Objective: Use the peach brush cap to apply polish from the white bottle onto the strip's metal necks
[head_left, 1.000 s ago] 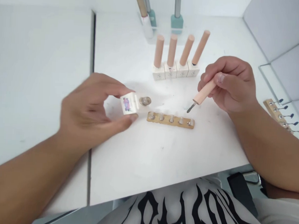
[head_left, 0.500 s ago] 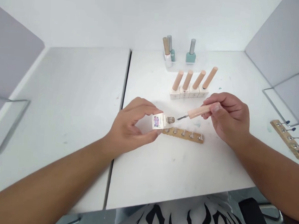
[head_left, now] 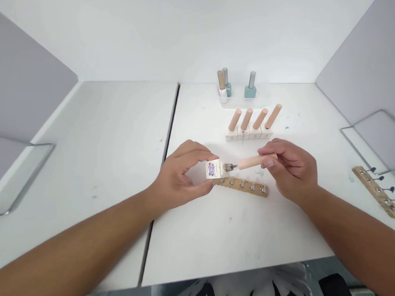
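My left hand (head_left: 184, 171) pinches a small white nail polish bottle (head_left: 213, 169) with a purple flower print, tipped on its side with its neck facing right. Between thumb and fingers, my right hand (head_left: 291, 168) grips a peach nail polish brush cap (head_left: 254, 161). The brush end is inside the bottle's neck, with only a short bit of dark stem showing. Just below the bottle lies a wooden strip (head_left: 243, 185) with several clear nail tips on round metal stands; its left end is partly hidden by my left hand.
Several white bottles with peach caps (head_left: 249, 132) stand in a row behind my hands. Farther back, a clear tray (head_left: 242, 102) holds two teal bottles and a white one. At right lies another wooden strip (head_left: 377, 192) with dark-blue tips, near a wire frame (head_left: 356, 145).
The brush has moved left and its tip has gone into the bottle's neck. The whole view has shifted, with things sitting lower in the picture.
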A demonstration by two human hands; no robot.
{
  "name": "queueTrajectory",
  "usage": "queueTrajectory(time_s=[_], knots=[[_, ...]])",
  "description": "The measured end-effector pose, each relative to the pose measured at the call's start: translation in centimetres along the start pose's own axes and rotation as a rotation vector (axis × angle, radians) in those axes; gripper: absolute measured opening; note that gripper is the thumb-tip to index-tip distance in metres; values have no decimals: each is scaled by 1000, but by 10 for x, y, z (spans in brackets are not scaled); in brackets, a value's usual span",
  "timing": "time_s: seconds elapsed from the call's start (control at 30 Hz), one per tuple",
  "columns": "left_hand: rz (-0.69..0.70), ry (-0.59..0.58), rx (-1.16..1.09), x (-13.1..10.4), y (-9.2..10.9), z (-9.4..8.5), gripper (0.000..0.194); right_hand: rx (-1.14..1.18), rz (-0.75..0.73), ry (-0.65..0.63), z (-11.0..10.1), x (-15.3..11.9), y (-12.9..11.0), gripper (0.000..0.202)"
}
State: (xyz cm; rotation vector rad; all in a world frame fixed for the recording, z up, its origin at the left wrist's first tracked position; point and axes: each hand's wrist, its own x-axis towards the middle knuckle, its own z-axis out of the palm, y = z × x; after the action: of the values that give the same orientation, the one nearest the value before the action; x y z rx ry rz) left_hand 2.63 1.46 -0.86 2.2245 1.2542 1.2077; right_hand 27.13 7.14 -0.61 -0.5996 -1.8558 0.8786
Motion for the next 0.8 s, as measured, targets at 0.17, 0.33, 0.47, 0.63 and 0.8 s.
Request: queueTrajectory(time_s=[0.17, 0.33, 0.47, 0.63, 0.8], knots=[[-44, 3, 31, 2, 0, 2, 27, -115, -174, -8, 8, 9, -5, 23], [-44, 24, 43, 4, -2, 3, 25, -135, -203, -4, 15, 13, -7, 31], [-63, 21, 6, 4, -2, 4, 27, -117, -183, -4, 15, 12, -3, 43], [-109, 8, -33, 4, 0, 6, 27, -128, -179, -23, 16, 13, -1, 52], [-142, 10, -27, 6, 2, 6, 22, -162, -252, -31, 18, 16, 1, 53]])
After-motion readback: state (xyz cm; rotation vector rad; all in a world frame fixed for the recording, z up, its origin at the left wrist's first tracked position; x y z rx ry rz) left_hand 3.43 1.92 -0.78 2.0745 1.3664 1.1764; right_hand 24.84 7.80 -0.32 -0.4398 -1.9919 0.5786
